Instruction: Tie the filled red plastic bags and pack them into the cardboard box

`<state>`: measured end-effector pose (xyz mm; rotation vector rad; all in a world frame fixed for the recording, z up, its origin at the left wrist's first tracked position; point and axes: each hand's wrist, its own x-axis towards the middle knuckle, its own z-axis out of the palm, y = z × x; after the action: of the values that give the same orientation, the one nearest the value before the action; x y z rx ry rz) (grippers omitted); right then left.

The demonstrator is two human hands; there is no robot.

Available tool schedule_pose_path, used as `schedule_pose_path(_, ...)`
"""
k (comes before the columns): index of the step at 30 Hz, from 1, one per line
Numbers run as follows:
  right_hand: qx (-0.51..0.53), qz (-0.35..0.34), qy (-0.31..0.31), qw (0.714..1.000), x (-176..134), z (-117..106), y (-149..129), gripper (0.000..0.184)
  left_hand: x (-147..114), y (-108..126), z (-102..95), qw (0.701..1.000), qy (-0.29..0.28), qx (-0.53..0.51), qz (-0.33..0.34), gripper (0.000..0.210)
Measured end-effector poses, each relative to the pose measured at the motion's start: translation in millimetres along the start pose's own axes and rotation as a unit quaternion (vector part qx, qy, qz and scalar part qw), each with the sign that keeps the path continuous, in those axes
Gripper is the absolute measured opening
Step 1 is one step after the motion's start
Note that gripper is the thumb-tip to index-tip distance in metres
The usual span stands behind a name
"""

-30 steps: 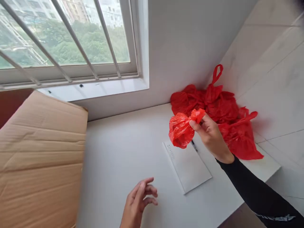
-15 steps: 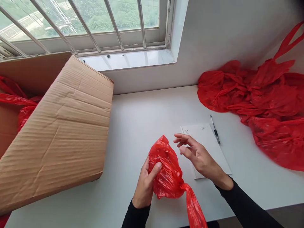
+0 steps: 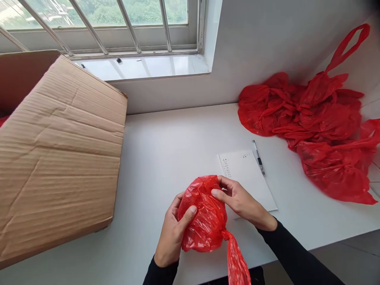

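Half a second ago the right hand (image 3: 241, 200) hovered apart — now it has come in and pinches the upper right edge of the knotted red bag (image 3: 204, 219). Opposite, the left hand (image 3: 172, 231) grips the bag's left side, thumb across its front. I see the bag held over the near part of the white table (image 3: 166, 146) — just beyond lie a notebook (image 3: 252, 180) and a pen (image 3: 259, 159).

Right hand (image 3: 242, 200) closed in, pinching red bag (image 3: 204, 223)
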<state>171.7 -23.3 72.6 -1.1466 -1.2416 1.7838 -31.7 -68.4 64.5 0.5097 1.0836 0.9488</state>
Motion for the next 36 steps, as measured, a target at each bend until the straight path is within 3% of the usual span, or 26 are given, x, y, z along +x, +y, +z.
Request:
schedule_pose_path(6, 0.036, 0.020, 0.046, 0.998, -1, 6, 3, 0.025, 1, -8, 0.3, 0.997, -0.014, -0.042, -0.067, 0.045)
schedule_pose_path(10, 0.036, 0.021, 0.062, 0.997, -1, 9, 6, 0.029, -2, -7, 6.6, 0.999, -0.014, -0.016, -0.025, 0.054)
schedule_pose_path(12, 0.037, 0.020, 0.049, 0.998, -2, 10, 5, 0.030, -4, -7, 8.1, 1.000, -0.019, 0.024, 0.000, 0.055)
schedule_pose_path(16, 0.042, 0.034, 0.008, 0.999, -6, 10, -1, 0.036, -2, -10, 3.3, 0.998, -0.032, 0.052, -0.015, 0.043)
schedule_pose_path(20, 0.052, 0.042, -0.052, 0.996, -7, 8, -3, 0.053, -1, -13, -3.6, 0.999, 0.020, 0.027, -0.010, 0.041)
schedule_pose_path(25, 0.048, 0.042, -0.044, 0.997, -8, 12, 0, 0.035, -2, -22, -9.7, 0.997, 0.073, -0.028, 0.009, 0.046)
schedule_pose_path(29, 0.064, 0.047, -0.023, 0.997, -9, 17, -1, 0.032, -1, -32, -12.8, 0.992, 0.104, -0.066, 0.008, 0.054)
schedule_pose_path(33, 0.071, 0.031, -0.002, 0.997, -10, 19, -1, 0.031, -4, -27, -9.6, 0.987, 0.135, -0.085, -0.006, 0.046)
schedule_pose_path(36, 0.062, 0.028, -0.010, 0.998, -10, 19, 0, 0.027, -7, -17, -4.7, 0.993, 0.094, -0.070, -0.022, 0.040)
